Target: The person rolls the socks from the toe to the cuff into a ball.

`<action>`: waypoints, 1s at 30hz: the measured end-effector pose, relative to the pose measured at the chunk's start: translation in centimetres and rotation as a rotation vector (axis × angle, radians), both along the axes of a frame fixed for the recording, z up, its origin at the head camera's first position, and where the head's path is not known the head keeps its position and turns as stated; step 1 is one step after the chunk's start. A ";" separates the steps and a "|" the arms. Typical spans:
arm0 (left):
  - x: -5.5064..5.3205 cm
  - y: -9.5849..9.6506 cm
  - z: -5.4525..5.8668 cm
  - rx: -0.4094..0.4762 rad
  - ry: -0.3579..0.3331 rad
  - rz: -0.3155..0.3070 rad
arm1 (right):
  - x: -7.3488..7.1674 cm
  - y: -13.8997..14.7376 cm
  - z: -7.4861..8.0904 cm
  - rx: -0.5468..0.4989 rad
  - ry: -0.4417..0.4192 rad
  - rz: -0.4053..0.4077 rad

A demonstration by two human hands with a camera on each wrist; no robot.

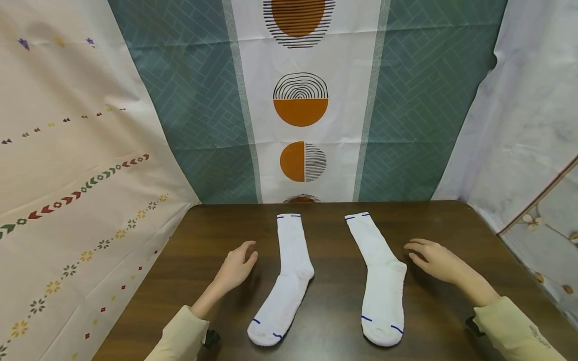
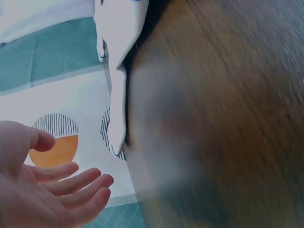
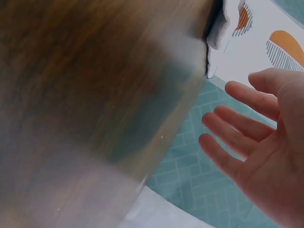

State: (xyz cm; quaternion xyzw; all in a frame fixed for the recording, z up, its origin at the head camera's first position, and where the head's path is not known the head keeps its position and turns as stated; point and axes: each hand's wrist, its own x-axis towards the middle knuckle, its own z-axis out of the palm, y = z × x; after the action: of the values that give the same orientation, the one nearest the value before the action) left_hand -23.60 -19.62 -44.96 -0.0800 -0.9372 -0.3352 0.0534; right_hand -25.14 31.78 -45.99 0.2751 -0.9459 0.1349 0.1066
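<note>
I have the left hand (image 1: 236, 265) and right hand (image 1: 437, 259) relaxed, empty, beside the left crew sock (image 1: 291, 278) and right crew sock (image 1: 384, 278), flat on the wood-grain table (image 1: 331, 301). I judge this pre-grasp; taking hold would mean reaching inward.

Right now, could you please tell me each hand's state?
Left hand: open, holding nothing.
Right hand: open, holding nothing.
</note>
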 end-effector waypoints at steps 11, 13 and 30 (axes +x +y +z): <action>0.1 1.3 0.0 0.099 0.047 0.060 | -0.3 -0.7 0.3 -0.063 -0.111 -0.211; 0.3 1.7 0.1 0.131 0.045 0.044 | -0.3 -0.8 0.3 -0.079 -0.122 -0.228; 1.1 5.2 -0.1 0.221 -0.041 -0.110 | -0.6 -1.5 0.5 -0.137 -0.304 -0.360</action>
State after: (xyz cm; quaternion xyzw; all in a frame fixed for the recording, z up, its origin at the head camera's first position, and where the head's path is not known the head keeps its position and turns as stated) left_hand -22.51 -14.40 -45.10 -0.1181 -0.8895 -0.4406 0.0240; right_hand -25.77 30.25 -45.47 0.0708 -0.9735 0.2172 0.0037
